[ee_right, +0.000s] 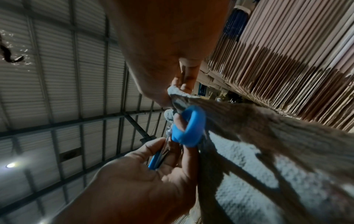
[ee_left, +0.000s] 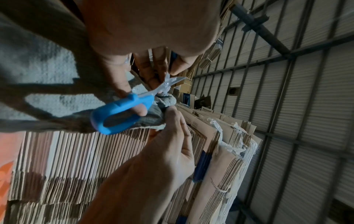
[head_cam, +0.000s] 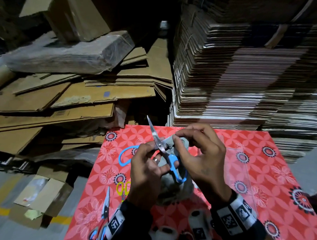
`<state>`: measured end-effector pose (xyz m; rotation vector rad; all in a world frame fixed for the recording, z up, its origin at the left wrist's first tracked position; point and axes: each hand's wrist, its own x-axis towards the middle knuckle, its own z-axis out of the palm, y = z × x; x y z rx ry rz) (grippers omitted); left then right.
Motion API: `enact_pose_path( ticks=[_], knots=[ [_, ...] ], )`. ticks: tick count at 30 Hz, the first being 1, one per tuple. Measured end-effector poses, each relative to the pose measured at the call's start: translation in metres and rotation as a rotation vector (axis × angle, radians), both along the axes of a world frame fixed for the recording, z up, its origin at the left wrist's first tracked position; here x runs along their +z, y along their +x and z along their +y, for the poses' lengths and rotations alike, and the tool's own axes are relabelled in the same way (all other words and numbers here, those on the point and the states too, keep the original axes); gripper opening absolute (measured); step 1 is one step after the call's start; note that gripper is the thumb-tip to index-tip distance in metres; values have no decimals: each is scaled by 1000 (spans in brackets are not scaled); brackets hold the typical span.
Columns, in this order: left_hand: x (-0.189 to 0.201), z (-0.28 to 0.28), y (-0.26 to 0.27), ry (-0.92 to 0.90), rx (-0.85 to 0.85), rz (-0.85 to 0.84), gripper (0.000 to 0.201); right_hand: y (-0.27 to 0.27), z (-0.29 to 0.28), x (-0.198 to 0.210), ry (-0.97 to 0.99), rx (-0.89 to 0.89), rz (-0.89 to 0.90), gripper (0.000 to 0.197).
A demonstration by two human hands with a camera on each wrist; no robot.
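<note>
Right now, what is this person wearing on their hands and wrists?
The left hand and right hand are bare, save a silver ring on the left. A black left wrist strap and right wrist strap carry white blocks with black square code markers.

Three pairs of scissors are counted: one pair of blue scissors [head_cam: 172,162], one pair of yellow scissors [head_cam: 122,188], and one pair of scissors at the lower left edge [head_cam: 106,205]. Whether the overlapping handles there belong to a single pair cannot be told. One grey cloth [head_cam: 176,192] is counted. Two hands are recorded: one left hand [head_cam: 146,170] and one right hand [head_cam: 203,159]. One ring [head_cam: 155,159] is noted. Two wristbands are counted: one left wristband [head_cam: 114,223] and one right wristband [head_cam: 235,213]. One table [head_cam: 252,170] and one wrapped bundle [head_cam: 65,56] are listed.
</note>
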<state>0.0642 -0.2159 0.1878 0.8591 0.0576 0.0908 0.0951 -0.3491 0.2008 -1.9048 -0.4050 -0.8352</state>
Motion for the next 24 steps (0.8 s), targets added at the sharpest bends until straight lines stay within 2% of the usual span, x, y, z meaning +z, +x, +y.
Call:
enact_pose_path(
  ticks=[1, 3, 5, 8, 10, 11, 16, 17, 20, 24],
  knots=[
    [0, 1, 2, -11, -4, 20, 30, -1, 2, -2, -12, 3, -7, 9],
    [0, 4, 6, -14, 11, 117, 13, -5, 5, -6, -15, 47, -1, 11],
    [-2, 9, 6, 29, 38, 193, 22, -9, 7, -8, -24, 92, 25, 15],
    [-1, 5, 4, 22, 44, 119, 19, -9, 9, -9, -55, 96, 40, 22],
    [-4, 3, 2, 75, 31, 6, 44, -8, 9, -9, -67, 90, 28, 21],
    [-5, 4, 1, 104, 19, -25, 47, -8, 9, -9, -74, 81, 15, 21],
    [2, 4, 1, 111, -6, -128, 11, -11, 10, -9, -101, 29, -68, 22],
    [4, 4, 0, 110, -5, -129, 11, -11, 10, -8, -96, 36, -66, 22],
    [0, 5, 4, 116, -18, -81, 35, -13, 10, -7, -60, 59, -15, 24],
    [0, 5, 8, 230, -8, -37, 26, -10, 9, -2, 40, 61, 92, 25]
  ],
)
